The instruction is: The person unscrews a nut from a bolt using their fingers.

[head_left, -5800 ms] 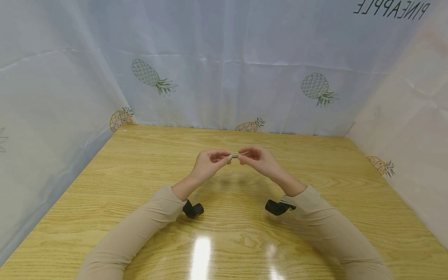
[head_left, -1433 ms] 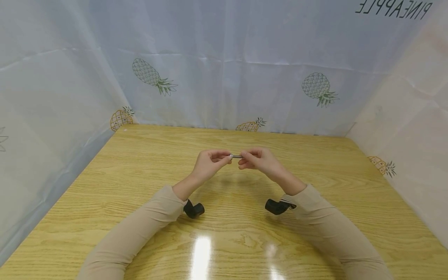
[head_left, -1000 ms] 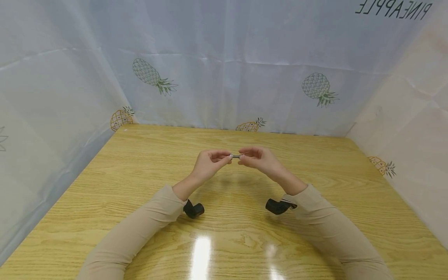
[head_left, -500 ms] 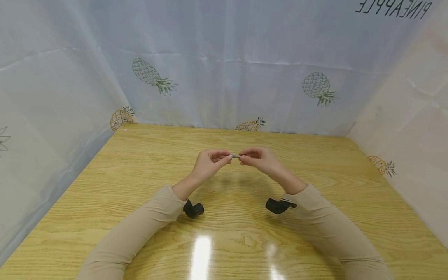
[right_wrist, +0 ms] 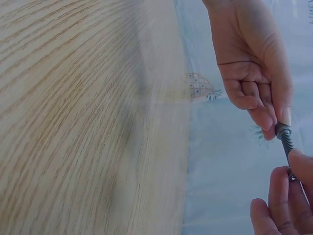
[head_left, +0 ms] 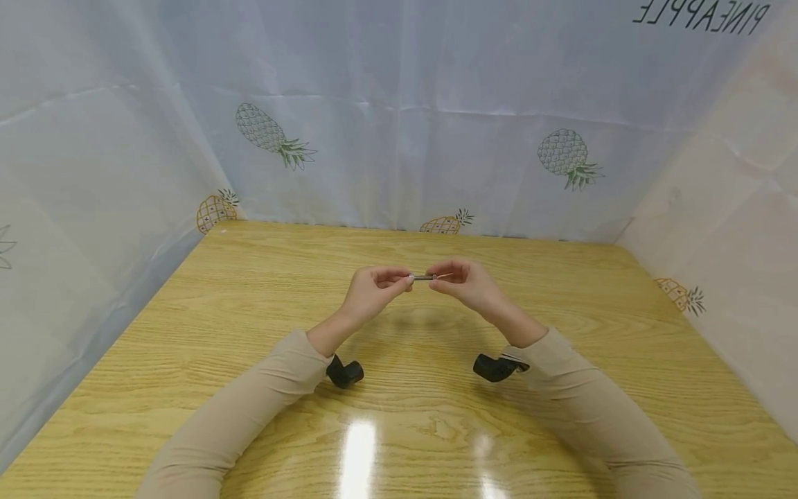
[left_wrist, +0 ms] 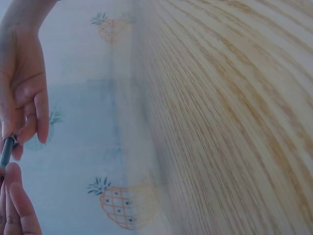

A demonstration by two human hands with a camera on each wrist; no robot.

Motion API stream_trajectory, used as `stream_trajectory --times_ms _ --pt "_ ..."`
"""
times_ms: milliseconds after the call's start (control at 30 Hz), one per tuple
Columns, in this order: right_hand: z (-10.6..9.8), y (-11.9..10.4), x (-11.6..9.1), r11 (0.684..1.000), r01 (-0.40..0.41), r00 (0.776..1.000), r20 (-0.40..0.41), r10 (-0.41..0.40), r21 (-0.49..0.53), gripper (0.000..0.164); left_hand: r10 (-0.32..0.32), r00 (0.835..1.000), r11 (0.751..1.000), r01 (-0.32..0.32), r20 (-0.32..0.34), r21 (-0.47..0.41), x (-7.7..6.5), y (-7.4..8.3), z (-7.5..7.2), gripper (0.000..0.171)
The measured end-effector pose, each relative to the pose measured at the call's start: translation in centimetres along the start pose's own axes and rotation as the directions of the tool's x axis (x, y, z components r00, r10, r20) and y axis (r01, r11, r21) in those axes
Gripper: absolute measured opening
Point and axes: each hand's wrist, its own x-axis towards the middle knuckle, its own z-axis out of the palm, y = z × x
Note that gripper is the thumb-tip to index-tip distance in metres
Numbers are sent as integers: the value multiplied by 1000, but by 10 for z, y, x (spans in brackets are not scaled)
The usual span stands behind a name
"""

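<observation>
A slim metal bolt lies level in the air between both hands, above the table. My left hand pinches its head end between thumb and fingertips. In the right wrist view, threads show along the bolt's shank, and a wider collar sits by the left thumb. At the other end is a small shiny piece that looks like a nut. The thumb and fingers of my right hand are curled about that end, partly hiding it. The left wrist view shows the right hand from its palm side.
The wood-grain table stretches under both arms. White curtains printed with pineapples enclose its back and sides. A black wrist device hangs beneath each sleeve, left device and right device.
My right fingers repeatedly roll and re-grip at the bolt's right end. They now sit slightly farther right, so more of the shank shows. The left hand has stayed in place.
</observation>
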Motion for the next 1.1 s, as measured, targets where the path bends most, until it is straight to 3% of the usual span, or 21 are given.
stream_trajectory --times_ms 433,867,1100 --pt "-1 3 -1 999 28 999 -19 -27 47 30 -37 999 999 36 -16 -22 1 -2 -1 27" --pt "-2 4 0 1000 18 1000 -23 -18 12 32 -55 998 997 54 -19 -50 2 -2 -1 27" --pt "-3 8 2 999 27 1000 -14 -26 18 30 -65 998 998 65 -5 -22 3 -2 -2 26"
